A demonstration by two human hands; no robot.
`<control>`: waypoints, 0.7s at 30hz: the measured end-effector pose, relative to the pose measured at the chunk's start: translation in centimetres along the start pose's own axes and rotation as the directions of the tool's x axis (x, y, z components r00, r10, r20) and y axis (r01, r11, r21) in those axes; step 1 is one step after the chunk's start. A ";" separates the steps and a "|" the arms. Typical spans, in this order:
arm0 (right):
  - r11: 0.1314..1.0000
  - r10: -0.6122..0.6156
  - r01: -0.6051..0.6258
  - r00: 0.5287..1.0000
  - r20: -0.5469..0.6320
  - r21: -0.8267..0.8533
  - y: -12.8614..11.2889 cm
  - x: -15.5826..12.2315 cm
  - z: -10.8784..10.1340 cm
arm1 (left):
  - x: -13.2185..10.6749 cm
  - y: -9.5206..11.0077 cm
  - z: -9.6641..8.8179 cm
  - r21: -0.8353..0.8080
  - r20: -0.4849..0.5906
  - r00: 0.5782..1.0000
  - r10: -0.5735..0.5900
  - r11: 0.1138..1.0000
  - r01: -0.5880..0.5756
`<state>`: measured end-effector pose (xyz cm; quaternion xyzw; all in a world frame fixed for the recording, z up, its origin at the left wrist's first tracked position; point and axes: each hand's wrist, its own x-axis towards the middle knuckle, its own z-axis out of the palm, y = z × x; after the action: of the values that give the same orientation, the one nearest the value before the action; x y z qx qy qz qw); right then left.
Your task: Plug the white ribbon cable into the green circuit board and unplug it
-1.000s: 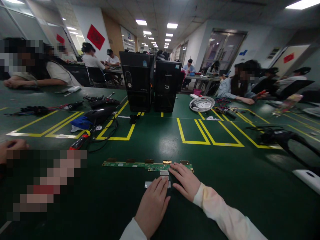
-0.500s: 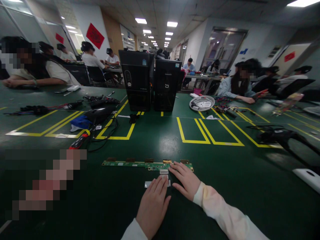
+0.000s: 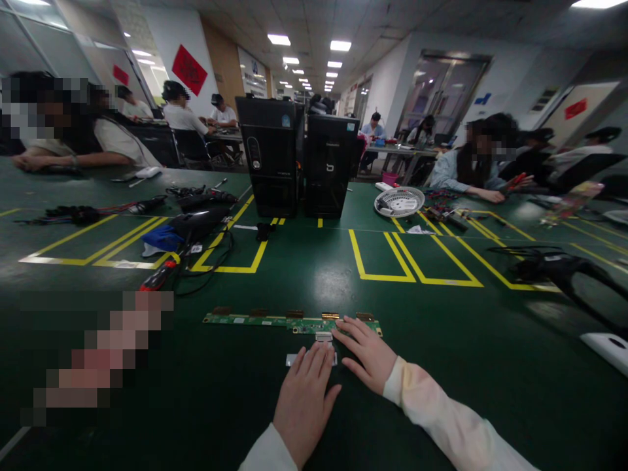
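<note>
A long, narrow green circuit board (image 3: 265, 321) lies crosswise on the table, with several copper-coloured tabs along its far edge. At its near edge, right of the middle, is a pale connector (image 3: 324, 336). My left hand (image 3: 307, 399) lies flat just below that connector, fingers stretched forward and together. Its fingertips cover part of a whitish flat strip (image 3: 293, 360), whose ends show on either side. My right hand (image 3: 369, 353) rests with spread fingers, the fingertips on the right part of the board. Neither hand is closed around anything.
Two black computer towers (image 3: 326, 167) stand at the back. To the left lie a red-and-black handled tool (image 3: 159, 275), a blue item (image 3: 161, 240) and cables. A white round basket (image 3: 400, 203) sits back right, a black frame (image 3: 564, 268) further right. Several people sit around.
The whole view has shifted very slightly. Both hands keep their places at the circuit board and the strip.
</note>
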<state>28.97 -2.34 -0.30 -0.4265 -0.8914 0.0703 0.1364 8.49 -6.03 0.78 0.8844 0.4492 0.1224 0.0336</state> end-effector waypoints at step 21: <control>0.998 0.001 -0.004 0.999 0.041 0.069 0.1 -0.1 -0.3 | 0.0 -1.9 0.1 -0.081 0.011 0.997 0.079 0.994 -0.078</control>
<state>29.17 -2.37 -0.04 -0.4210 -0.8906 0.1097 0.1326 7.01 -4.94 0.34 0.9002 0.4084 0.1355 0.0674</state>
